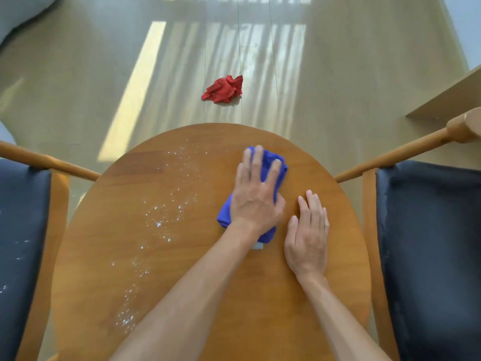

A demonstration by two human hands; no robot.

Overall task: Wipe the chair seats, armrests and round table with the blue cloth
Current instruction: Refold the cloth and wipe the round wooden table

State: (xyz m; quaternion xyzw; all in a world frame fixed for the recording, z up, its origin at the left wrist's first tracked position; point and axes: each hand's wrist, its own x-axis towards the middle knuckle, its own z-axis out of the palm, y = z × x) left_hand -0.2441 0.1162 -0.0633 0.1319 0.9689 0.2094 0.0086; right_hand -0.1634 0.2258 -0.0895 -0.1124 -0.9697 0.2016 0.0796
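While left hand (256, 201) presses blue cloth (225, 214), fingers (257, 165) straight | right hand (307, 238) flat on table (197, 269)

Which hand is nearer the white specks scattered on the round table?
Left. The left hand presses the blue cloth just right of the white specks; the right hand lies flat on the table, farther right.

One round wooden surface (182, 282) stands between two dark-cushioned chairs, the left chair (20, 243) and the right chair (429, 256). Two wooden rails, the left armrest (52, 162) and the right armrest (390, 157), reach toward it. Two cloths show: one blue cloth (270, 162) on the surface and one red cloth (223, 89) on the floor (78, 74) beyond it. Two hands, left hand (256, 196) and right hand (307, 238), lie on the surface.
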